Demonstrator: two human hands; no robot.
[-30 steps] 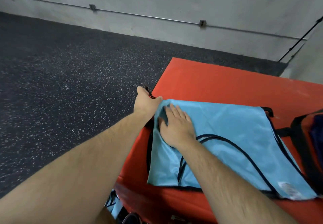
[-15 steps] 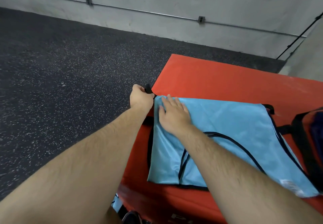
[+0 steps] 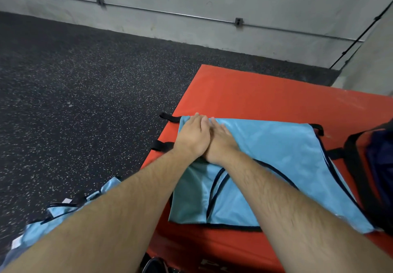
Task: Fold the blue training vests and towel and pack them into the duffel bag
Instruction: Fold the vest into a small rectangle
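A dark speckled floor (image 3: pixel 74 102) carries a red mat (image 3: pixel 265 98), which serves as the folding surface. A blue vest (image 3: pixel 276 155) with black trim lies flat along the mat's left edge and reaches to its near edge, apparently doubled over and spread so a crease can be set. The duffel bag (image 3: pixel 378 166) stands at the mat's right edge, touching the vest's right side, close enough for packing. A second blue vest (image 3: pixel 61 211) lies crumpled on the floor off the mat's near-left corner, probably waiting its turn. I cannot make out the towel.

The left hand (image 3: pixel 193 136) and right hand (image 3: pixel 221 143) rest side by side, touching, on the vest's far-left corner. Both are laid flat with the fingers straight and close together, gripping nothing. This looks like pressing and smoothing the fold so the slippery fabric stays put. Two black straps (image 3: pixel 168 117) stick out from the mat's left edge just beside the left hand.
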